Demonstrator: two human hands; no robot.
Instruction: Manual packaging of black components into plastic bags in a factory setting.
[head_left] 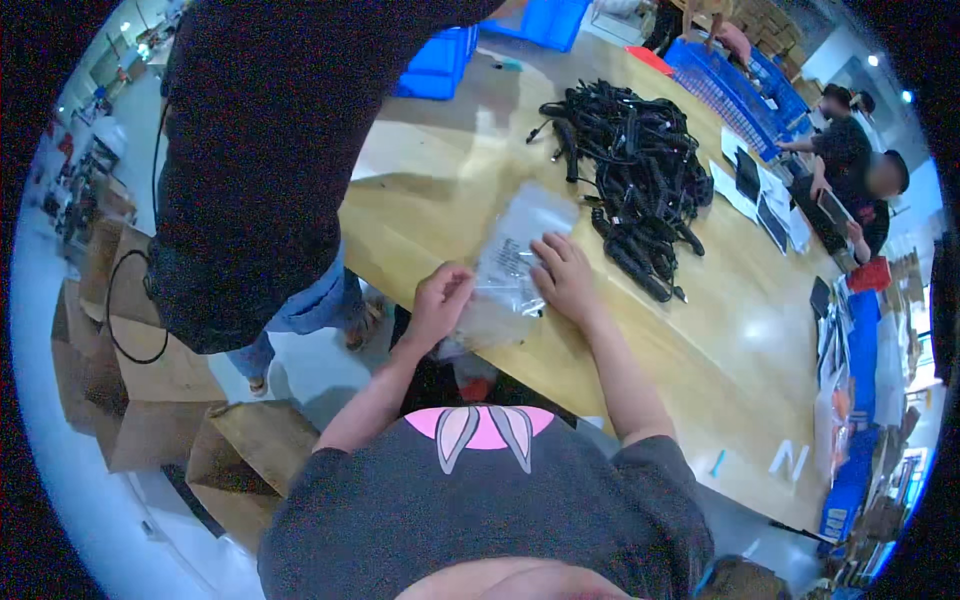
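A clear plastic bag [520,225] with dark print lies flat at the near edge of the wooden table [730,380]. My left hand [443,300] is at the bag's left side, fingers curled and pinched at its edge. On the bag's right side rests my right hand [567,280], palm down, its fingers stretched out over the plastic. The lower end of the bag reaches the table edge. Beyond my right hand lies a big heap of black coiled cables [640,180].
A person in dark clothes [265,170] stands close on my left. Open cardboard boxes [245,450] sit on the floor at lower left. Blue bins [440,65] stand at the table's far side. Other people [850,150] work at the far right, near tablet-like dark panels [772,222].
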